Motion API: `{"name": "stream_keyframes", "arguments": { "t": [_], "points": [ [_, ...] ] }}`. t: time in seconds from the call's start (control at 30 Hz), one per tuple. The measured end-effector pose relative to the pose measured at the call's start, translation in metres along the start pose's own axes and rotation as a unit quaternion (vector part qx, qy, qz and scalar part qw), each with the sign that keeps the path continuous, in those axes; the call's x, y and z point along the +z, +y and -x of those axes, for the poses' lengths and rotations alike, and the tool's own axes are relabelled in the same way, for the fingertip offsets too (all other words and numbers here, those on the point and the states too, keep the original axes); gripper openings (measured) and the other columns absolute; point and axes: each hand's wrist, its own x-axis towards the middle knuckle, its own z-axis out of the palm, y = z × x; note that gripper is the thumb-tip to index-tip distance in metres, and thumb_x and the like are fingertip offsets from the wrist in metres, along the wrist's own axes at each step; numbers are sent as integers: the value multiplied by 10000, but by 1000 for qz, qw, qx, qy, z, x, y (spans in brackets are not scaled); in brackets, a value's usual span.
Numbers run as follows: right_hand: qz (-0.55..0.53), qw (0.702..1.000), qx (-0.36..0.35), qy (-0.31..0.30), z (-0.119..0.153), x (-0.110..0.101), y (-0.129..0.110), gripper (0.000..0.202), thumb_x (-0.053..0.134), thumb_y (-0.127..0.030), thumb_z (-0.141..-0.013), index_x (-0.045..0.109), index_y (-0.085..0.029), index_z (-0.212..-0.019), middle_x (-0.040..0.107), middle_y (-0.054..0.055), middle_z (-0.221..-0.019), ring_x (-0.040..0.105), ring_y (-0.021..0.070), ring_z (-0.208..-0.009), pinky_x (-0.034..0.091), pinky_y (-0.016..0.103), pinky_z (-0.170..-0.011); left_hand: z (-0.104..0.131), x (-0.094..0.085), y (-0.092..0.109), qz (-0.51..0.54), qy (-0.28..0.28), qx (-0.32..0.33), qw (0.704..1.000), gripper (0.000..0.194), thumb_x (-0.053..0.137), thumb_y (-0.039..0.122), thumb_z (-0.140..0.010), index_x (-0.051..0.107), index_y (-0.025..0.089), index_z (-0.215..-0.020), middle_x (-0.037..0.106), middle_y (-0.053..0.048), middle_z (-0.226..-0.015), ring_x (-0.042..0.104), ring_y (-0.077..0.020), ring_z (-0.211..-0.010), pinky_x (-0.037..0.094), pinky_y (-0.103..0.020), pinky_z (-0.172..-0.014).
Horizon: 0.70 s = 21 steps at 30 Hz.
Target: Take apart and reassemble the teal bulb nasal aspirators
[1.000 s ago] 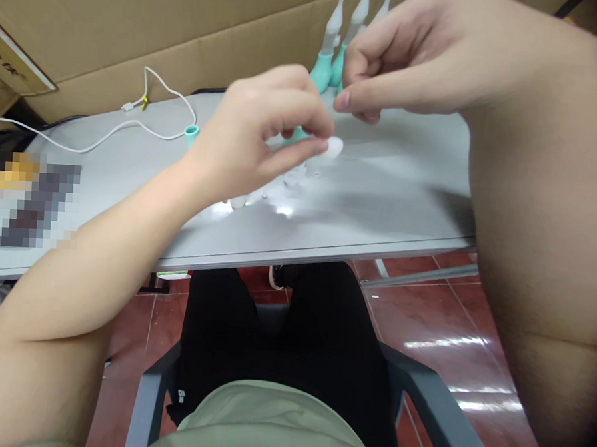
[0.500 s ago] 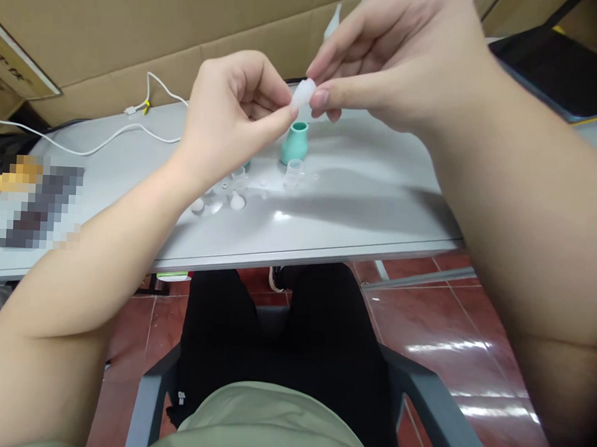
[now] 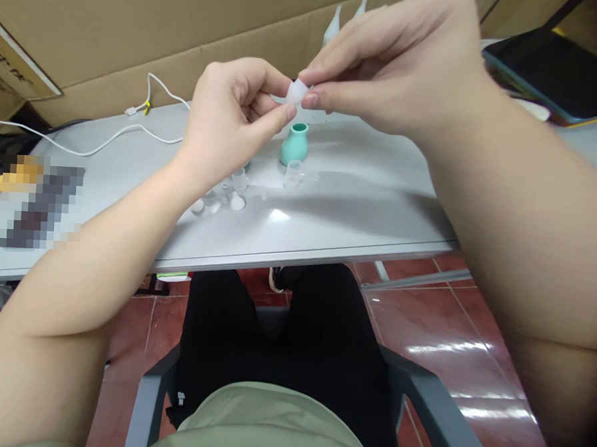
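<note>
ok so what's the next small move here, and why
Probably let the left hand take the white piece alone, freeing the right hand: both hands' fingers are on it, in the air, so neither seems free to steady the green bulb, which stands open-mouthed on the table.

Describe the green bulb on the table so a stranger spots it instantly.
On the grey table, look just below the white piece pinched between the left hand and right hand. The bulb stands behind a clear cup. Unlike the clear and white parts nearby, it is blue-green, round-bodied and open-mouthed.
</note>
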Motion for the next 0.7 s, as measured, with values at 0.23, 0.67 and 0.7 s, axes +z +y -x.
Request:
{"name": "stream_keyframes", "arguments": {
  "t": [0.23, 0.67, 0.7],
  "points": [
    [29, 1000, 6, 3, -1, 3, 1, 385, 1044, -444, -803, 899, -133, -977, 787, 25, -844, 673, 110, -736, 506, 279, -674, -3, 3, 3, -12, 22, 5, 1000, 381, 743, 685, -917, 734, 308, -972, 677, -53, -733, 633, -258, -640, 438, -420, -625],
    [4, 993, 103, -56, -4, 4, -13, 324, 967, -491, -706, 788, -265, -853, 750, -1, -833, 707, 145, -807, 560, 306, -743, -5, 2, -12, -45, -1, 29, 999, 499, 711, 831, -898, 784, 347, -996, 676, -51, -736, 587, -243, -626, 457, -465, -622],
    [-1, 993, 105, -58, -4, 5, -13, 324, 969, -484, -705, 786, -262, -854, 751, 3, -833, 719, 152, -816, 570, 308, -749, -6, 2, -12, -49, 9, 32, 998, 520, 705, 849, -881, 776, 344, -982, 657, -52, -715, 570, -244, -611, 440, -462, -612]
  ]
}}
